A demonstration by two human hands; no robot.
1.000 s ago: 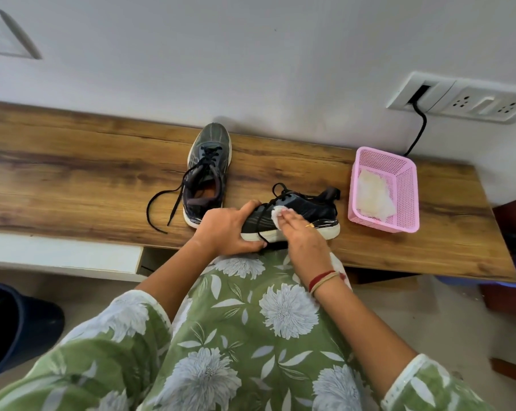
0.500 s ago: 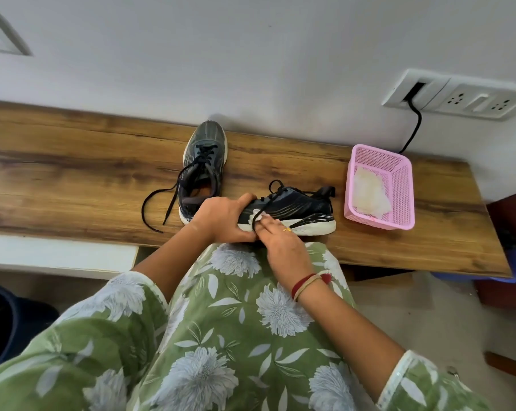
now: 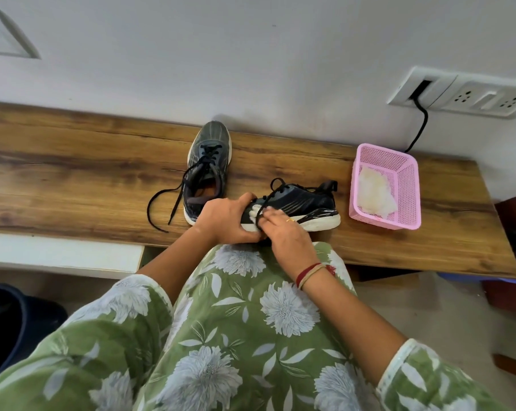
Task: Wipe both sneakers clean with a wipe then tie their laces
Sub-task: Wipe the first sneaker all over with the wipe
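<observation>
A dark sneaker (image 3: pixel 301 203) with a white sole lies sideways near the front edge of the wooden shelf (image 3: pixel 73 179), toe to the left. My left hand (image 3: pixel 225 219) grips its toe end. My right hand (image 3: pixel 282 232) presses a small white wipe (image 3: pixel 254 214) against the sneaker's side near the toe, with a black lace crossing the wipe. The second sneaker (image 3: pixel 206 170) stands behind, toe toward the wall, laces loose and trailing to the left.
A pink mesh basket (image 3: pixel 407 185) holding white wipes sits to the right of the sneakers. A black cable (image 3: pixel 419 126) runs from a wall socket down behind the basket. A dark bin (image 3: pixel 10 327) stands on the floor at lower left.
My right hand with the wipe slid left along the sneaker's side toward the toe. My left hand kept its grip on the toe.
</observation>
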